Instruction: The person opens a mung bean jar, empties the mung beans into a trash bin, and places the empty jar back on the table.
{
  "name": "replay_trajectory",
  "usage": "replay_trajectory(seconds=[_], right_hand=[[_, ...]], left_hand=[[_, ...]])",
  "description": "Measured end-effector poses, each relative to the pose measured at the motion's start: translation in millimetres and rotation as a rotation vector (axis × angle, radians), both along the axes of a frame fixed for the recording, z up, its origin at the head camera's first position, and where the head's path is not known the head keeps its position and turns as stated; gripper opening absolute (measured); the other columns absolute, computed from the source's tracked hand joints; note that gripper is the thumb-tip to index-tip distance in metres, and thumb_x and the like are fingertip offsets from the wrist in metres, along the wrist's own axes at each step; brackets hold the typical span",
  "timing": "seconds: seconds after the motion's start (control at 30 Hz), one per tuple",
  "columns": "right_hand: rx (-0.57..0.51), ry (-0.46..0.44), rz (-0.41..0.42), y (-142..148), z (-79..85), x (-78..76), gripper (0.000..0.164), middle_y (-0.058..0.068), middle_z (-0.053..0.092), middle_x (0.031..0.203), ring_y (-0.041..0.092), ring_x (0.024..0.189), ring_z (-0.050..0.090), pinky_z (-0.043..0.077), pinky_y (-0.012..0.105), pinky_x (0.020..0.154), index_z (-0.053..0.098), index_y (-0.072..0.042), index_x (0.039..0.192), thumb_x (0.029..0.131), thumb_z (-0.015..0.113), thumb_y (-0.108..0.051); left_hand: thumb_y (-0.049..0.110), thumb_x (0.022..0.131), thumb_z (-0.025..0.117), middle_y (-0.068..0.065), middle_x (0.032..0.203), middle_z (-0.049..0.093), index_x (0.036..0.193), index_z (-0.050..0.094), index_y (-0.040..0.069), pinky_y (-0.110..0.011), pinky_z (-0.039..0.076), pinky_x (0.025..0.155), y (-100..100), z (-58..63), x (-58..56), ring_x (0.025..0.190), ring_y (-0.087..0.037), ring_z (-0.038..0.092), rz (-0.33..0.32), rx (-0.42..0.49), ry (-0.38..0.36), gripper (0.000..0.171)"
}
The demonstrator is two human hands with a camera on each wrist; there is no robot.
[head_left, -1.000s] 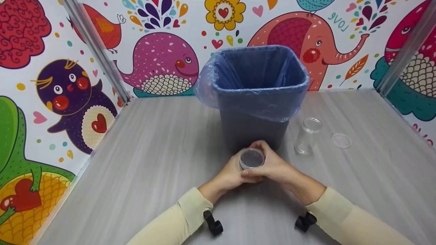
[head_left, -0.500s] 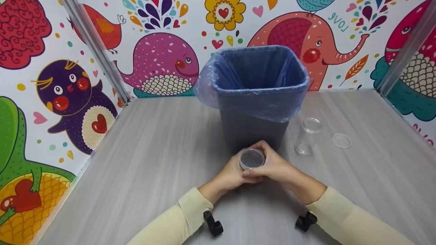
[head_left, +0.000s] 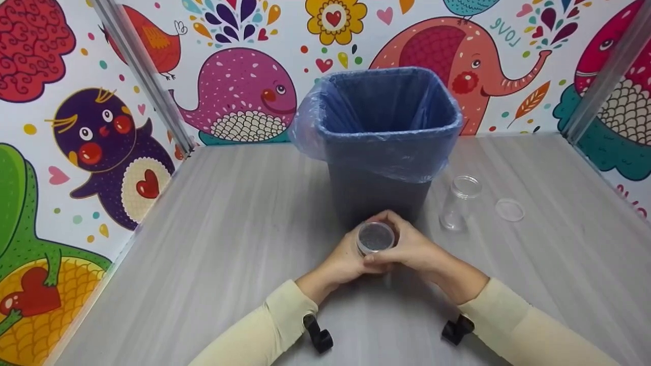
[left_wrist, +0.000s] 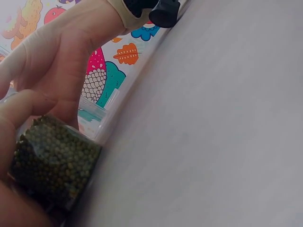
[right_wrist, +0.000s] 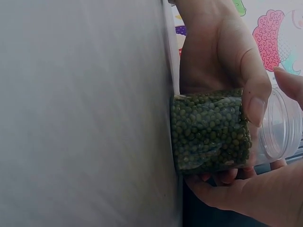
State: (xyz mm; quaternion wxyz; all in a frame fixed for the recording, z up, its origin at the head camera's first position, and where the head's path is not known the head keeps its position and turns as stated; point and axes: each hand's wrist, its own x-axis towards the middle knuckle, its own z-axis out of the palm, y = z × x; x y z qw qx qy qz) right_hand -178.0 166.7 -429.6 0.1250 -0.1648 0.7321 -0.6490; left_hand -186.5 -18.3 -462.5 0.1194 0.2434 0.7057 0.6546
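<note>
Both hands hold a clear plastic jar [head_left: 375,238] upright on the table, close in front of the bin. Green mung beans [right_wrist: 210,130] fill its lower part in the right wrist view. My left hand [head_left: 347,262] grips the jar's body from the left. Curled round its upper end from the right is my right hand [head_left: 414,250], thumb on the near side and fingers at the far side. I cannot tell whether a clear lid covers the top. A second clear jar [head_left: 454,206], uncovered, stands to the right, and a round clear lid [head_left: 509,210] lies beside it.
A grey bin [head_left: 379,188] with a blue plastic liner [head_left: 396,152] stands right behind the hands. Printed walls [head_left: 244,96] with animal pictures enclose the grey table [head_left: 229,244] at the back and sides. Black mounts [head_left: 319,335] sit at both cuffs.
My right thumb has shifted very slightly to the right along the jar's near rim. The jar, the left hand and everything else stay in place.
</note>
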Motion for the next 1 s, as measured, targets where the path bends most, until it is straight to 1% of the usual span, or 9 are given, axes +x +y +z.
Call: replay_trajectory(seconds=[0.17, 0.27, 0.47, 0.7, 0.83, 1.0], right_hand=[[-0.010, -0.005, 0.030, -0.4, 0.4, -0.5, 0.075, 0.014, 0.065, 0.132, 0.025, 0.121, 0.058, 0.044, 0.032, 0.104, 0.059, 0.000, 0.137, 0.073, 0.097, -0.008], [0.000, 0.008, 0.038, -1.9, -0.8, -0.3, 0.074, 0.013, 0.065, 0.132, 0.026, 0.121, 0.058, 0.042, 0.034, 0.107, 0.060, 0.000, 0.138, 0.073, 0.096, -0.006], [0.012, 0.018, 0.042, -2.5, -2.4, -0.8, 0.073, 0.013, 0.065, 0.133, 0.027, 0.122, 0.057, 0.040, 0.037, 0.109, 0.061, -0.001, 0.138, 0.075, 0.096, -0.008], [0.027, 0.024, 0.035, -2.7, -2.4, -0.7, 0.072, 0.012, 0.065, 0.134, 0.026, 0.122, 0.057, 0.040, 0.036, 0.109, 0.061, -0.002, 0.138, 0.075, 0.095, -0.008], [0.023, 0.008, 0.049, -1.8, -1.4, -0.7, 0.077, 0.014, 0.062, 0.138, 0.027, 0.124, 0.055, 0.039, 0.036, 0.109, 0.057, -0.004, 0.142, 0.076, 0.095, -0.010], [0.019, -0.035, 0.031, 0.2, 0.2, 0.0, 0.089, 0.015, 0.058, 0.141, 0.027, 0.127, 0.053, 0.042, 0.034, 0.107, 0.046, -0.006, 0.147, 0.074, 0.098, -0.013]], left_hand=[[-0.002, 0.075, 0.090, -0.005, 0.139, 0.063, 0.152, 0.051, 0.004, -0.033, 0.044, 0.111, 0.0, 1.4, -0.4, 0.122, -0.014, 0.058, -0.015, -0.013, -0.012, 0.086], [0.000, 0.075, 0.091, -0.004, 0.136, 0.064, 0.146, 0.055, 0.004, -0.033, 0.045, 0.111, -0.6, 1.3, 0.4, 0.121, -0.013, 0.059, -0.007, -0.036, -0.013, 0.080], [0.002, 0.075, 0.093, -0.004, 0.135, 0.066, 0.145, 0.057, 0.004, -0.033, 0.045, 0.111, -1.3, 0.4, 0.9, 0.121, -0.014, 0.059, 0.010, -0.056, -0.001, 0.079], [0.003, 0.074, 0.094, -0.005, 0.134, 0.066, 0.144, 0.058, 0.004, -0.033, 0.044, 0.111, -0.5, -0.7, 0.3, 0.120, -0.014, 0.060, 0.021, -0.064, 0.011, 0.078], [0.001, 0.075, 0.093, -0.006, 0.135, 0.066, 0.145, 0.057, 0.004, -0.033, 0.045, 0.111, -0.7, -1.4, -1.0, 0.121, -0.015, 0.060, 0.006, -0.051, 0.023, 0.078], [0.000, 0.076, 0.092, -0.008, 0.138, 0.063, 0.148, 0.053, 0.002, -0.033, 0.045, 0.112, -1.6, -1.5, -1.6, 0.124, -0.016, 0.058, -0.004, -0.039, 0.029, 0.082]])
